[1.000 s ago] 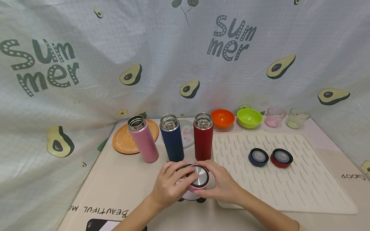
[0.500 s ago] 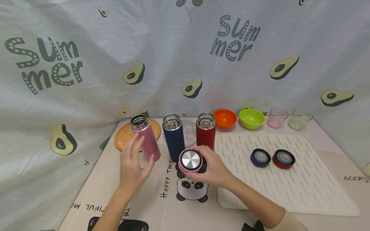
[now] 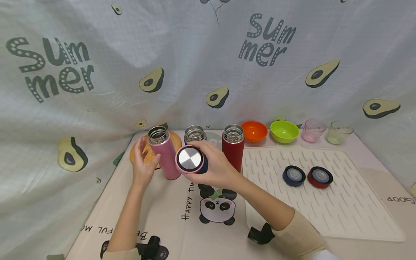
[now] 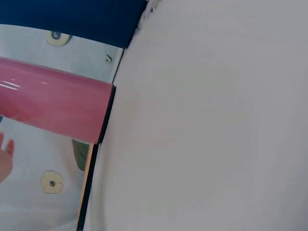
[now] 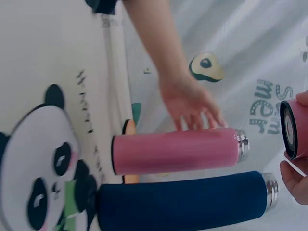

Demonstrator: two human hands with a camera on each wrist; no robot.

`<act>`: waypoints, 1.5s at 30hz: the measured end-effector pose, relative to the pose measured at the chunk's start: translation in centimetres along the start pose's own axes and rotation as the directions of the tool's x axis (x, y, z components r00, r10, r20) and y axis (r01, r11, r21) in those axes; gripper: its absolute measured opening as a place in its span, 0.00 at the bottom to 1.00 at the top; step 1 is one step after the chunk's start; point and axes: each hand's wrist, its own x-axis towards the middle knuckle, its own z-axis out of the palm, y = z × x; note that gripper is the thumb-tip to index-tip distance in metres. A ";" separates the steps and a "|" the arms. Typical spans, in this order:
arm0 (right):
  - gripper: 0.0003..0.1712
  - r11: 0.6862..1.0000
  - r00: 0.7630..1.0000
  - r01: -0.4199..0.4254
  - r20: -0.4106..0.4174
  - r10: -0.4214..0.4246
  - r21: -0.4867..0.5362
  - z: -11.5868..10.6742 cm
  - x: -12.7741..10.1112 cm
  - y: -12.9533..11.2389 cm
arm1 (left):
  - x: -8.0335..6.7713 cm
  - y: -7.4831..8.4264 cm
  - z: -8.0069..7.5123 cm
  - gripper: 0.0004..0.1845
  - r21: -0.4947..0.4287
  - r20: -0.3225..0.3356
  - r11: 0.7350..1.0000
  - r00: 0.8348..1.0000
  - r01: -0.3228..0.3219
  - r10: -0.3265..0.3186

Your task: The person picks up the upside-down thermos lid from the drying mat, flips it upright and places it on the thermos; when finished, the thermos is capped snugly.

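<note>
My right hand [image 3: 212, 169] grips a pink lid [image 3: 189, 159] with a steel top, held in the air in front of the blue bottle [image 3: 194, 134]. In the right wrist view the pink lid [image 5: 296, 127] hangs just off the open mouth of the pink bottle [image 5: 175, 151]. My left hand [image 3: 144, 160] is at the left side of the pink bottle [image 3: 164, 156], fingers straight and spread, thumb at its front. The left wrist view shows the pink bottle [image 4: 53, 110] and a fingertip only. A red bottle [image 3: 233, 146] stands open to the right.
A blue lid [image 3: 294, 176] and a red lid [image 3: 320, 177] lie on the white ribbed mat [image 3: 341, 202]. At the back stand an orange bowl [image 3: 254, 130], a green bowl [image 3: 284, 131], a pink cup [image 3: 312, 130] and a clear cup [image 3: 338, 133]. An orange-slice coaster [image 3: 173, 139] lies behind the pink bottle.
Both hands held the pink lid low over the panda print. My left hand let go and moved to the pink bottle; my right hand carried the lid up and to the left.
</note>
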 end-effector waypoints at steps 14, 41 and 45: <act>0.39 0.999 1.000 0.014 0.021 -0.013 -0.052 2.6 7.1 -0.2 | 0.8 -1.8 1.0 0.35 -0.120 0.092 0.991 0.994 0.061 -0.051; 0.39 0.939 0.970 -0.167 0.121 0.211 -0.300 5.5 11.4 -0.4 | 0.9 -2.5 1.9 0.34 -0.260 0.118 0.965 0.991 -0.033 0.066; 0.41 0.944 0.957 -0.247 0.099 0.273 -0.218 5.9 11.6 -0.2 | 1.0 -2.5 1.9 0.33 -0.273 0.129 0.962 0.989 -0.030 0.068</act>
